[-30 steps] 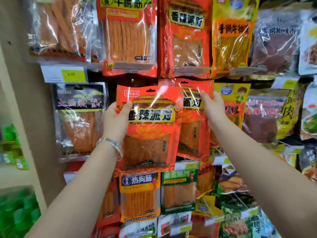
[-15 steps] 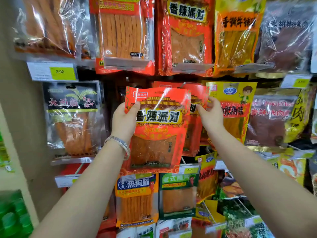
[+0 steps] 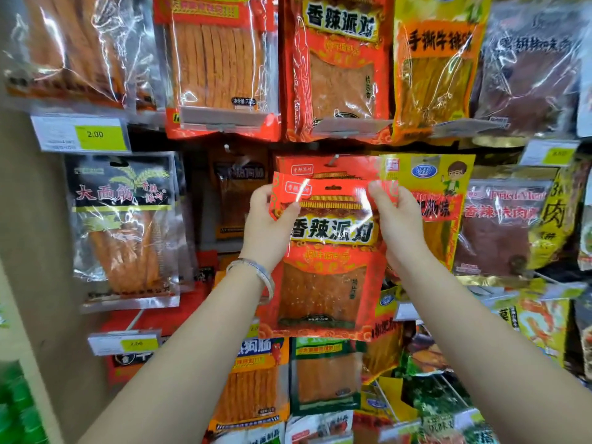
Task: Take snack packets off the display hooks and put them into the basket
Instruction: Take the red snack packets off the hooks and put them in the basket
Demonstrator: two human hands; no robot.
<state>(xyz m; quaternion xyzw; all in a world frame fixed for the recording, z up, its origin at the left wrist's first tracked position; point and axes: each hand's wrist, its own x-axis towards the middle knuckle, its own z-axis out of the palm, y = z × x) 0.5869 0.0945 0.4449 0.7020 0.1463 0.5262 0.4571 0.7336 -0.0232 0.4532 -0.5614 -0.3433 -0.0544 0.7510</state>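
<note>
While the head view shows no basket anywhere, it does show one red packet (image 3: 326, 283) held up in front of the display, so the job looks to be partway through a single pick. The left hand (image 3: 272, 219), with a bracelet (image 3: 256, 272) on its wrist, pinches the packet's upper left corner between thumb and fingers. The right hand (image 3: 397, 225) grips the upper right corner in the same way. The packet hangs upright between them. Its slot at the top edge looks empty, and the hook (image 3: 335, 159) sits just above it, so I judge that the packet has come off, though the glare on the wrapper makes this less than certain. A second red packet (image 3: 320, 168) of the same kind hangs on that hook directly behind the held one. A yellow packet (image 3: 442, 193) hangs just beside it to the right and a black packet (image 3: 121, 219) well off to the left, below a price tag (image 3: 96, 134). Rows of other packets fill the rack above and below. What seems done is the lifting off of this one packet. What is left is to carry it down to the basket and let go, then to return for the many packets on the hooks. How many are already in the basket cannot be told.
</note>
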